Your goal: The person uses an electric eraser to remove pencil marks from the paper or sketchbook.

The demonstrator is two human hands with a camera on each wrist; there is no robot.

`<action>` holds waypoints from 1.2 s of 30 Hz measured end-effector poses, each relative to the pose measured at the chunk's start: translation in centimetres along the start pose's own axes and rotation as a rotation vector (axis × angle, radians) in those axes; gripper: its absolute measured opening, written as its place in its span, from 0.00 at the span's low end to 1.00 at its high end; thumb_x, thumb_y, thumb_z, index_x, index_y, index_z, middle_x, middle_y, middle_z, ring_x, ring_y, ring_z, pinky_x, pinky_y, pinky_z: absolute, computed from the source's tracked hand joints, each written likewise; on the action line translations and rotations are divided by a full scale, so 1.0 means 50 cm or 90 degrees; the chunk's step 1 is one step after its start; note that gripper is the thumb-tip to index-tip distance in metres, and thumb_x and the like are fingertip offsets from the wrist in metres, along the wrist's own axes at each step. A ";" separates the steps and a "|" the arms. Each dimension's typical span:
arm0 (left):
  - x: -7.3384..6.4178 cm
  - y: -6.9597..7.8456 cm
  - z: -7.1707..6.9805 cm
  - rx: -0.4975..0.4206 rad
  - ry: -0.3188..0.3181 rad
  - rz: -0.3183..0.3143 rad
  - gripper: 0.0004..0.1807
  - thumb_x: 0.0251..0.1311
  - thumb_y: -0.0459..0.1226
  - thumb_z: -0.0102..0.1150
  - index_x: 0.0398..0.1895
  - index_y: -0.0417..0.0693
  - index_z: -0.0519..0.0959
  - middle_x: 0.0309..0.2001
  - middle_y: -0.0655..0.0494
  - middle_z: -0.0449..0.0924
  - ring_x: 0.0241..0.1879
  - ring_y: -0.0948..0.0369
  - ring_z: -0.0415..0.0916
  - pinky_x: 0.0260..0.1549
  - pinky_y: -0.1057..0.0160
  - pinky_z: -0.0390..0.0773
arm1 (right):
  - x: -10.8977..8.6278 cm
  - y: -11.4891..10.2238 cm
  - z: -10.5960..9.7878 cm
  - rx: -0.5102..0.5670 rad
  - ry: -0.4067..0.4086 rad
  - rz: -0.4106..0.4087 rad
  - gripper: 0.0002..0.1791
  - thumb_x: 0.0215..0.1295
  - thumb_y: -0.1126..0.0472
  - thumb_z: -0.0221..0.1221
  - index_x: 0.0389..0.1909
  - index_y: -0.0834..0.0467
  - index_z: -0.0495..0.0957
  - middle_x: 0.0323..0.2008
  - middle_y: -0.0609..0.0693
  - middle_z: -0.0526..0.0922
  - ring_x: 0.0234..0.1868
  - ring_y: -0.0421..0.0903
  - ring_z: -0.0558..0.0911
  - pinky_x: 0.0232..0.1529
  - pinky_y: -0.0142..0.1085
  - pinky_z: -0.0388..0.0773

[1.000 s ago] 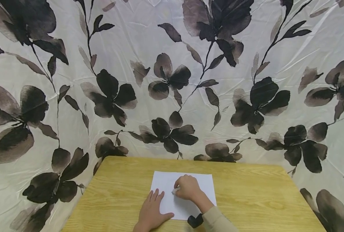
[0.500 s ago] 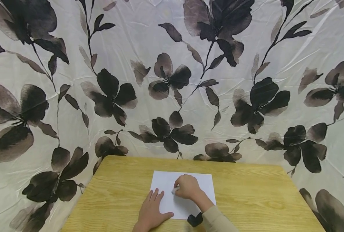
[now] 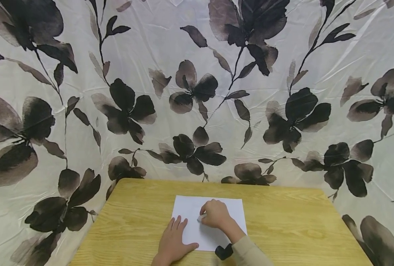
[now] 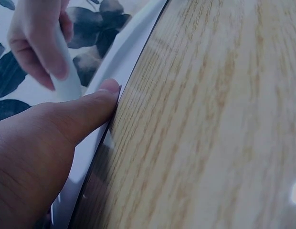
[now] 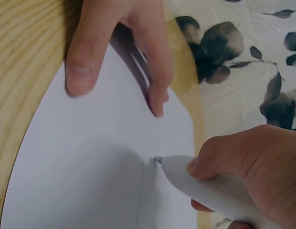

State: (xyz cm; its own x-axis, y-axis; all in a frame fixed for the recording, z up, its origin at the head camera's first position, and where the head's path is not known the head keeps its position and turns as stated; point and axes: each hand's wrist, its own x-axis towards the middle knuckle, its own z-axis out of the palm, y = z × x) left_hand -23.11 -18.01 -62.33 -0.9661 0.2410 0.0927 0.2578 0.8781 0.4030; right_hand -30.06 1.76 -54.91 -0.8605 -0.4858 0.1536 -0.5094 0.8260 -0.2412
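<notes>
A white sheet of paper (image 3: 191,207) lies on the table, with a faint thin line (image 5: 141,191) running along it in the right wrist view. My right hand (image 3: 215,214) grips a thick white pen-shaped tool (image 5: 205,183) with a small metal tip (image 5: 159,160). That tip is at the sheet, close beside the line; whether it touches cannot be told. Spread at the sheet's left side, my left hand (image 3: 174,240) rests with straight fingers on the paper, its thumb (image 4: 98,102) at the near edge. The tool's exact kind is unclear.
The yellow wood-grain table (image 3: 290,221) extends to both sides of the sheet. Behind it hangs a pale cloth (image 3: 170,48) printed with dark flowers. A black object (image 3: 224,252) sits beside the right sleeve (image 3: 250,253), over the sheet's near right corner.
</notes>
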 end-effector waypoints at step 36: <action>0.006 -0.004 0.003 0.022 0.008 0.009 0.57 0.43 0.75 0.55 0.68 0.43 0.69 0.69 0.38 0.61 0.70 0.39 0.52 0.66 0.40 0.57 | -0.149 0.094 -0.038 0.027 0.025 0.039 0.06 0.46 0.59 0.68 0.28 0.48 0.88 0.26 0.40 0.85 0.19 0.34 0.66 0.15 0.29 0.61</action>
State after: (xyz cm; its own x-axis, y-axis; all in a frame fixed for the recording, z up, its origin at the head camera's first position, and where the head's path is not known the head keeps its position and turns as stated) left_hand -23.45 -18.03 -62.52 -0.9622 0.2495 0.1093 0.2723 0.8886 0.3691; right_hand -26.02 9.81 -55.35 -0.8896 -0.4225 0.1738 -0.4562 0.8405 -0.2922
